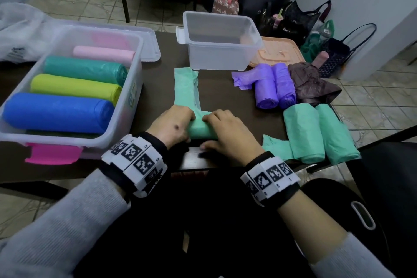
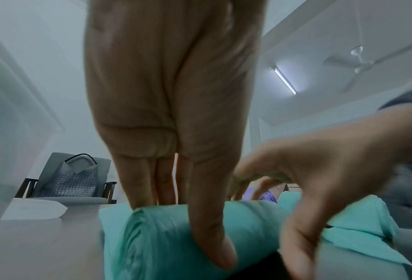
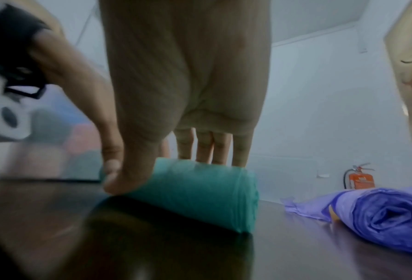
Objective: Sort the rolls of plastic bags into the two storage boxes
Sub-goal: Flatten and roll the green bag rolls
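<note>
Both hands are lying over one mint-green roll near the front edge of the dark surface. On the left hand the grip is curled: its fingers are going over the far side of the roll and the thumb is pressing the near side, as the left wrist view shows. The right hand is gripping the same way, with its fingers draped over the top and the thumb tucked against the near face. Neither grip is spread wide; each is wrapping the roll's girth.

A loose tail of the same green plastic is stretching away from the roll toward the small clear box, so the hands are probably winding the slack back on before sorting, with the surface bracing the roll.

To the left, the large clear box is holding long rolls in blue, yellow, teal and pink. Short purple rolls and two more mint-green rolls are waiting on the right. By size, the held roll likely belongs in the small box, which is holding no rolls.
</note>
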